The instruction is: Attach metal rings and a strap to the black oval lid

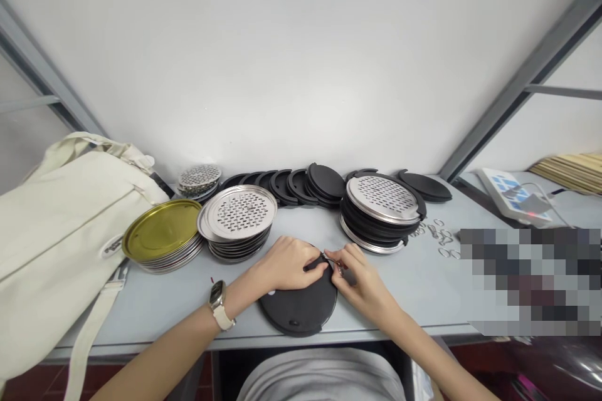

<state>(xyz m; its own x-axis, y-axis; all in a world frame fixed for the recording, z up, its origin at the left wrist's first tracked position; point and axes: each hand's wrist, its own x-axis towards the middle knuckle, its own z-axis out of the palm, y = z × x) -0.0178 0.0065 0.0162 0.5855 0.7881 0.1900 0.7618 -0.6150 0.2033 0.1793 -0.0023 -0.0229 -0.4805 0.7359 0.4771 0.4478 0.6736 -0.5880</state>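
A round black disc (pixel 301 310) lies flat near the front edge of the table, with a small knob or hole near its lower rim. My left hand (pixel 289 263) rests over its upper left part, thumb and fingers closed on the rim. At the disc's upper right edge, my right hand (pixel 360 279) pinches a small shiny metal ring (pixel 338 268) against the rim. Fingers partly hide the ring and the spot where it meets the disc. Several loose metal rings (pixel 442 236) are scattered to the right of my right hand.
Behind my hands stand a stack of perforated metal plates (pixel 242 213), gold lids (pixel 162 235), and black discs topped by a perforated plate (pixel 383 200). Black discs (pixel 324 182) line the wall. A cream bag (pixel 70 219) sits left; a white box (pixel 515 197) lies right.
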